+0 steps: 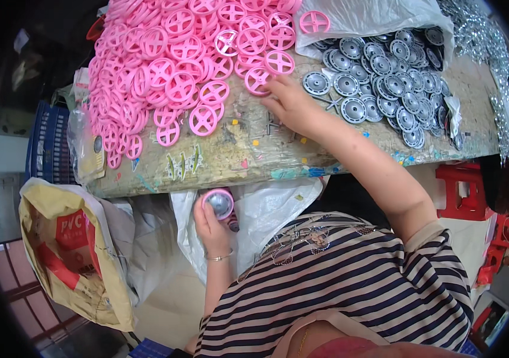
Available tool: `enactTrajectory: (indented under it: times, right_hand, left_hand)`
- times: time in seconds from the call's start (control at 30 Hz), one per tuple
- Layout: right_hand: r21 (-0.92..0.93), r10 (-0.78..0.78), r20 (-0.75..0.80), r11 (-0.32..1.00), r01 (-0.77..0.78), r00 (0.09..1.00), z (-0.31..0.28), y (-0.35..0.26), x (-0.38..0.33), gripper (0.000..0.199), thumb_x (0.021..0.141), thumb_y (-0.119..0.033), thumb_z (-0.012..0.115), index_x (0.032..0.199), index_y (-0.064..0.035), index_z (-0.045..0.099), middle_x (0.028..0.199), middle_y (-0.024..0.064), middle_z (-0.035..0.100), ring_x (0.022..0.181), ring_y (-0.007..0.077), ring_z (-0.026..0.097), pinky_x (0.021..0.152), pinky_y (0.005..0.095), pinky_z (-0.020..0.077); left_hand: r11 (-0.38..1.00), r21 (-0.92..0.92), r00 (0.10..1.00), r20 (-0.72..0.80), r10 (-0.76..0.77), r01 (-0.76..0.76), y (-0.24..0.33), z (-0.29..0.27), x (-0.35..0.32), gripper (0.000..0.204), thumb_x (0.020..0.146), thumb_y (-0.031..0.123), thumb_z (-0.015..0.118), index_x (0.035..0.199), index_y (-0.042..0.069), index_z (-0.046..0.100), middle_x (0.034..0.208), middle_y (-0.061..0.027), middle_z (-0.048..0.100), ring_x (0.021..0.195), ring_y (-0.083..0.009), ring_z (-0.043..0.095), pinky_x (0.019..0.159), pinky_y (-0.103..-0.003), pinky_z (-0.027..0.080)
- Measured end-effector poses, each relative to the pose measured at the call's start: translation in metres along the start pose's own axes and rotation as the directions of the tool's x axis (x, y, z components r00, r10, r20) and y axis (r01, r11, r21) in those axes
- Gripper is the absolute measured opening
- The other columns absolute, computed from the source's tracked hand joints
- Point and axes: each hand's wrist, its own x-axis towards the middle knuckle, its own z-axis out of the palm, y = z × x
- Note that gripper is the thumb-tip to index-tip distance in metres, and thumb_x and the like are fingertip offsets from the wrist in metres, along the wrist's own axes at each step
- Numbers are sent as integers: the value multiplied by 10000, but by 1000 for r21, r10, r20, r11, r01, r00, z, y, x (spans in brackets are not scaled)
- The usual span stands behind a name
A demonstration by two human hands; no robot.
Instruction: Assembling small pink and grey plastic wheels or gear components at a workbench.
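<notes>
My left hand (211, 230) is below the table's front edge, closed around a pink ring with a domed silver disc (218, 204) in it. At the near right edge of the pink pile, my right hand (293, 106) reaches onto a pink spoked wheel (258, 81). Its fingertips are at that wheel's right rim, and the thumb stands apart from them. The big heap of pink spoked wheels (180, 86) covers the table's left and middle. To the right of my right hand lies a pile of silver-grey discs (379, 89).
The worn, paint-spotted table (218, 158) ends just in front of me. A white plastic bag (385, 21) lies behind the discs, with silver tinsel (475, 36) beyond. A white sack (254, 230) hangs under my left hand. An open paper sack (81, 238) stands left; a red stool (463, 191) stands right.
</notes>
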Motion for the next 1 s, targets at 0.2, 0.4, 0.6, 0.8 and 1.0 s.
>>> enactTrajectory:
  times: [0.2,0.4,0.6,0.8,1.0]
  right_hand:
    - [-360,-57,39,931,68,998,6,21,21,196,866,-193,625,958,-28,571,913,127,572,850,286,581,762,389,484]
    - [380,276,436,806,-453,857,-36,-63,-16,202,951,-244,544,949,-43,560,732,-8,523,654,62,474,573,225,407]
    - [288,225,289,906,-309,930,-45,-26,-47,234,914,-227,589,1028,-23,598,864,71,591,746,151,555,645,271,455]
    - [-572,33,-23,819,-40,999,-69,44,-15,341,828,-255,656,1064,-11,620,1087,147,579,956,313,564,804,387,489]
    - [-604,71,34,796,-36,997,-67,49,4,274,836,-167,566,1068,-26,604,1001,157,608,953,346,570,814,428,490]
  left_hand:
    - [854,513,995,92,44,-86,-34,-25,2,291,993,173,455,1197,-15,542,1063,-105,635,843,-127,634,713,-238,512]
    - [918,-376,991,-14,134,-129,67,73,11,275,976,128,482,1216,0,521,1043,-104,645,837,-158,652,697,-297,568]
    - [883,-368,886,452,-104,291,75,114,33,277,974,128,481,1221,3,482,1074,-110,615,919,-176,639,704,-300,591]
    - [804,-449,862,486,-147,390,64,117,30,271,986,136,466,1218,-3,473,1138,-135,595,1012,-211,630,807,-339,575]
    - [766,-475,846,507,-164,433,64,111,35,290,993,143,447,1238,-11,460,1171,-147,585,1033,-225,625,864,-356,555]
